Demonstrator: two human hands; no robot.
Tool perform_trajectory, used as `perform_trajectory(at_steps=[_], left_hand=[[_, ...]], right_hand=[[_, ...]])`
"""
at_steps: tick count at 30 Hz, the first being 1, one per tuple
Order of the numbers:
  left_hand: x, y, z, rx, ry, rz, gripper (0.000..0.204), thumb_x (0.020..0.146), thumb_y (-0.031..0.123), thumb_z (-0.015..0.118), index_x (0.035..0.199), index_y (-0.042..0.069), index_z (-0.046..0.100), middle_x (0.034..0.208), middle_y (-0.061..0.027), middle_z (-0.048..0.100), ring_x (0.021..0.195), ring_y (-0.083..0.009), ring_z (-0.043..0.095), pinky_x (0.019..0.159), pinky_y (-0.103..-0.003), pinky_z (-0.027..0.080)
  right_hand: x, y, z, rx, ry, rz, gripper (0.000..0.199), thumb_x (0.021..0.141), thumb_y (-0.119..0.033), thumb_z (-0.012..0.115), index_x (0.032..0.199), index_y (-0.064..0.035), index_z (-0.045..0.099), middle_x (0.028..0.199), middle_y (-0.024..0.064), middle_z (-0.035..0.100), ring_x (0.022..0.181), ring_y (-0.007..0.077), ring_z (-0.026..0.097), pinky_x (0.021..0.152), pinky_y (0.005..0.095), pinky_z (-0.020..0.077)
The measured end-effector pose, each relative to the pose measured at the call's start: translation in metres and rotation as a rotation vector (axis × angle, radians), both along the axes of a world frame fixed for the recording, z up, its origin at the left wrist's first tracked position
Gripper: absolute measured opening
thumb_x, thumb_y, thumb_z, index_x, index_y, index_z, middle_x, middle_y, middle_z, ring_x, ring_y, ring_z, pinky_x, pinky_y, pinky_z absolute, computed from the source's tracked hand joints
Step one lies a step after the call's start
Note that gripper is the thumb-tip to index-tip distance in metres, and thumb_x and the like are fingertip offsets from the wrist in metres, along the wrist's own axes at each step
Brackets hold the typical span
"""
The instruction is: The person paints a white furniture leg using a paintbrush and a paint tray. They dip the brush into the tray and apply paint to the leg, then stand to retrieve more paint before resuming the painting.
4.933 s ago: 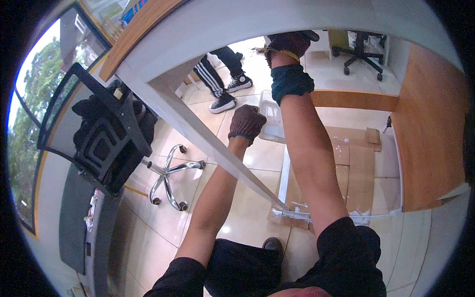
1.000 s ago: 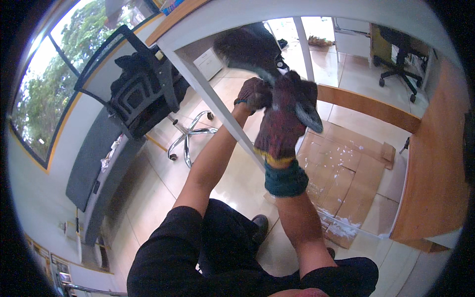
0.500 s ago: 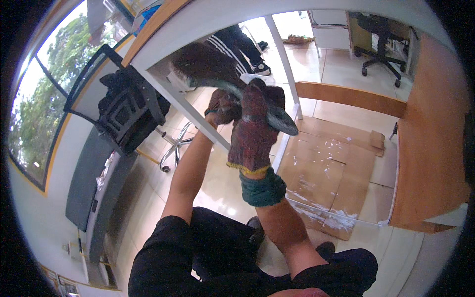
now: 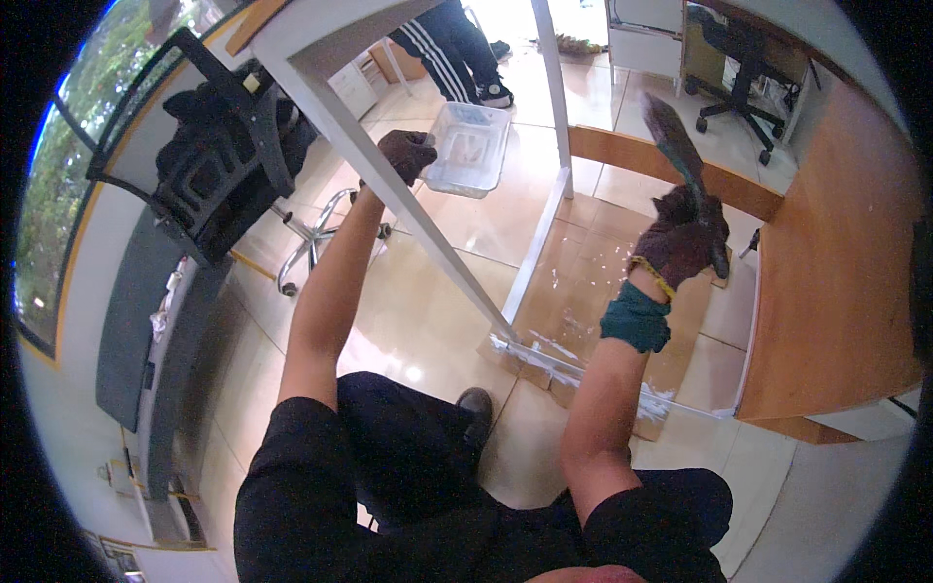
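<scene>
Inspecting both grips, we find the left hand (image 4: 408,157) clasping the tray (image 4: 457,183) by its left edge over tiles (image 4: 468,225) and the right hand (image 4: 682,239) closed round the brush (image 4: 684,158) before the board (image 4: 736,188), so we judge one-sided support could cause tipping, a loose swing knocking.

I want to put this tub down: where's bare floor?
Bare tile: between left forearm, white table leg and dark shoe; also between leg, plastic tub and white rail. Crowded: by chrome chair base; cardboard covers floor at right.
</scene>
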State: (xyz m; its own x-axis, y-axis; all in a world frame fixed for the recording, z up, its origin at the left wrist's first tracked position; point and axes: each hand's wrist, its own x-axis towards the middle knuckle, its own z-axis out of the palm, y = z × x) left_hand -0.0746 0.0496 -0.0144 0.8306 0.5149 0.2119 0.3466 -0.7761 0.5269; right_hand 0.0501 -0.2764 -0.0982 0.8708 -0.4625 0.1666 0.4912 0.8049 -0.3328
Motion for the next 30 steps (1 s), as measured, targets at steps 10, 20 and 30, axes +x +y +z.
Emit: perform_trajectory(at_steps=[10,20,30], left_hand=[[-0.011,0.102,-0.082,0.318,-0.062,-0.130,0.032,0.078,0.031,0.053,0.101,0.011,0.064,0.092,-0.0186,0.065,0.079,-0.0340,0.063,0.071,-0.040,0.049],[0.056,0.197,-0.090,-0.138,-0.200,-0.315,0.028,0.078,0.025,0.059,0.096,0.003,0.065,0.088,-0.0144,0.067,0.081,-0.0284,0.064,0.076,-0.038,0.049],[-0.026,0.130,-0.028,0.115,-0.074,-0.237,0.034,0.079,0.021,0.056,0.106,0.002,0.062,0.087,-0.0184,0.066,0.076,-0.0285,0.064,0.070,-0.036,0.049]], right_hand=[[0.017,-0.037,-0.048,-0.280,0.376,-0.153,0.025,0.086,-0.032,0.052,0.082,-0.0077,0.053,0.068,0.0077,0.057,0.053,0.0163,0.055,0.044,0.0265,0.0463],[0.019,-0.048,-0.049,-0.167,0.529,0.063,0.028,0.087,-0.039,0.050,0.077,-0.0128,0.056,0.064,0.0046,0.058,0.054,0.0173,0.053,0.049,0.0293,0.0441],[-0.097,-0.057,-0.002,-0.008,0.376,0.137,0.034,0.086,-0.047,0.050,0.098,-0.0155,0.056,0.079,0.0075,0.064,0.066,0.0221,0.060,0.051,0.0337,0.0478]])
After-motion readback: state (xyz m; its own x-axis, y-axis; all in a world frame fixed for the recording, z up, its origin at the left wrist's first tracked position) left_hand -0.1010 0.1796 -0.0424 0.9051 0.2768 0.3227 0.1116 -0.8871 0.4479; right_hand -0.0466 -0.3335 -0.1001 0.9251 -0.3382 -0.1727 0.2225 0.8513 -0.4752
